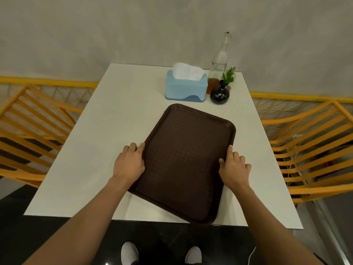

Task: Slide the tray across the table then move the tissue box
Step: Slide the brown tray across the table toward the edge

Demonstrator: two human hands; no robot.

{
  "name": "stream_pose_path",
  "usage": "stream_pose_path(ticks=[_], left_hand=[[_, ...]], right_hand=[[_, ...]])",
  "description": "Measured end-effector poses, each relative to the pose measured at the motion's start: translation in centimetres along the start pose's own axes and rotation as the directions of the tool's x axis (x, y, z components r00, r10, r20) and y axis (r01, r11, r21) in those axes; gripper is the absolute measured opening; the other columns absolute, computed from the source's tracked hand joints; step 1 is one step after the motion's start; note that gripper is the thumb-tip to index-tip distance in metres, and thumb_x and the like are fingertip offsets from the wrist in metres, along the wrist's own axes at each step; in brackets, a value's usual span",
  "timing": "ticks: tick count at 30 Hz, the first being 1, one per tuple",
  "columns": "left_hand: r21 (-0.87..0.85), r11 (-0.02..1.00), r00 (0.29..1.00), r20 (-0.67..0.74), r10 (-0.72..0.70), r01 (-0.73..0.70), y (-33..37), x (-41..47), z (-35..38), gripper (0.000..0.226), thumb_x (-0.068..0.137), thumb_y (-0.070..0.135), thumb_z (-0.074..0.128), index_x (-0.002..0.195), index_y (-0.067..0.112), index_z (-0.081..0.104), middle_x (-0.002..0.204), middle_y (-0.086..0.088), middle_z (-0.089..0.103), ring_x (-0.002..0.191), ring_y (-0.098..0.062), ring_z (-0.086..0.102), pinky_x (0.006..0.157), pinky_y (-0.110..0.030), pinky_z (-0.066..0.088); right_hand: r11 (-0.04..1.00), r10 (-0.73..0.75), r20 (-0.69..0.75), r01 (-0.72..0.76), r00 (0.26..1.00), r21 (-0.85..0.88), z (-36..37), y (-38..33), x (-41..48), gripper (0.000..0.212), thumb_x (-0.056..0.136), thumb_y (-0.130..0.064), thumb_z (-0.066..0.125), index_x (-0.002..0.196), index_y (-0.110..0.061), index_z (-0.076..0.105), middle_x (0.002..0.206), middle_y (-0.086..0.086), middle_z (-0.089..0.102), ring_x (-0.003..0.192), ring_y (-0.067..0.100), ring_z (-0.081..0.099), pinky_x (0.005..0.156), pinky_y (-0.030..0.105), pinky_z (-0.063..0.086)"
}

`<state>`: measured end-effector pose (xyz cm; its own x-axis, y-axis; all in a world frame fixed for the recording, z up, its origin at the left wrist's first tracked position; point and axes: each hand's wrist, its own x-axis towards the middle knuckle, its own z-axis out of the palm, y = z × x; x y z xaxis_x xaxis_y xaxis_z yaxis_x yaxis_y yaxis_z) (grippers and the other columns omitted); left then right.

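A dark brown plastic tray (183, 161) lies empty on the white table (107, 119), turned at an angle, its near corner just over the front edge. My left hand (129, 164) grips the tray's left rim. My right hand (234, 168) holds its right rim, thumb on the inside. A light blue tissue box (186, 87) with white tissue sticking out stands just beyond the tray's far corner, apart from it.
Right of the tissue box stand a round black vase (219, 94) with a green sprig and a tall clear glass bottle (219, 62). Orange slatted chairs flank the table on the left (32, 134) and right (313, 150). A grey wall is behind.
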<state>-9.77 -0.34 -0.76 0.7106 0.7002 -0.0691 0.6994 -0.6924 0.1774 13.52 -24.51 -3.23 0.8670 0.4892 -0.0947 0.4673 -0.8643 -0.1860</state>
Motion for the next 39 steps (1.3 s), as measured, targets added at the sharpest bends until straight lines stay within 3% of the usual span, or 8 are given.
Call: stream_pose_path(ticks=[10,16,23,29,39], left_hand=[[0.030,0.999,0.996,-0.085,-0.027,0.029,-7.5,-3.4,-0.3,0.046,0.088,0.030,0.056,0.130,0.014,0.058,0.114,-0.007,0.063,0.098,-0.026,0.058,0.080,-0.040,0.052],[-0.061,0.997,0.994,-0.104,0.038,-0.044,-11.0,-2.6,-0.6,0.058,0.102,0.044,0.035,0.154,0.017,0.036,0.156,-0.008,0.039,0.140,-0.027,0.040,0.113,-0.043,0.034],[-0.032,0.995,0.996,-0.018,0.090,-0.091,-14.7,-1.7,-0.4,0.068,0.102,0.053,0.018,0.161,0.020,0.010,0.169,-0.001,0.008,0.155,-0.021,0.009,0.122,-0.037,0.010],[-0.017,0.999,0.999,-0.025,0.046,-0.046,-15.5,-1.5,0.3,0.061,0.105,0.042,0.016,0.161,0.018,0.013,0.167,-0.002,0.019,0.154,-0.023,0.014,0.124,-0.042,0.013],[-0.024,0.998,0.998,-0.034,-0.060,0.059,-16.2,-1.0,0.5,0.062,0.102,0.024,0.026,0.161,0.016,0.012,0.165,-0.005,0.027,0.154,-0.029,0.013,0.124,-0.047,0.008]], right_hand=[[0.994,-0.106,-0.038,0.106,0.994,-0.008,0.6,-6.6,1.2,0.059,0.104,-0.049,0.039,0.155,-0.019,0.031,0.139,0.009,0.053,0.126,0.034,0.048,0.102,0.053,0.037],[0.987,-0.162,0.010,0.162,0.987,-0.002,1.1,-11.4,2.1,0.061,0.103,-0.052,0.039,0.155,-0.020,0.030,0.144,0.011,0.048,0.131,0.034,0.044,0.105,0.056,0.035],[0.976,-0.133,-0.081,0.145,0.988,0.161,2.1,-14.3,-2.6,0.066,0.102,-0.052,0.045,0.156,-0.019,0.029,0.158,0.009,0.035,0.142,0.034,0.035,0.114,0.057,0.028],[0.976,-0.078,-0.075,0.091,0.994,0.198,4.0,-12.9,-8.5,0.071,0.102,-0.047,0.048,0.159,-0.015,0.021,0.162,0.011,0.031,0.145,0.034,0.033,0.119,0.054,0.028],[0.970,-0.222,0.004,0.220,0.975,0.104,4.0,-15.1,-4.0,0.075,0.102,-0.054,0.036,0.162,-0.015,0.011,0.167,0.010,0.021,0.152,0.032,0.018,0.122,0.056,0.010]])
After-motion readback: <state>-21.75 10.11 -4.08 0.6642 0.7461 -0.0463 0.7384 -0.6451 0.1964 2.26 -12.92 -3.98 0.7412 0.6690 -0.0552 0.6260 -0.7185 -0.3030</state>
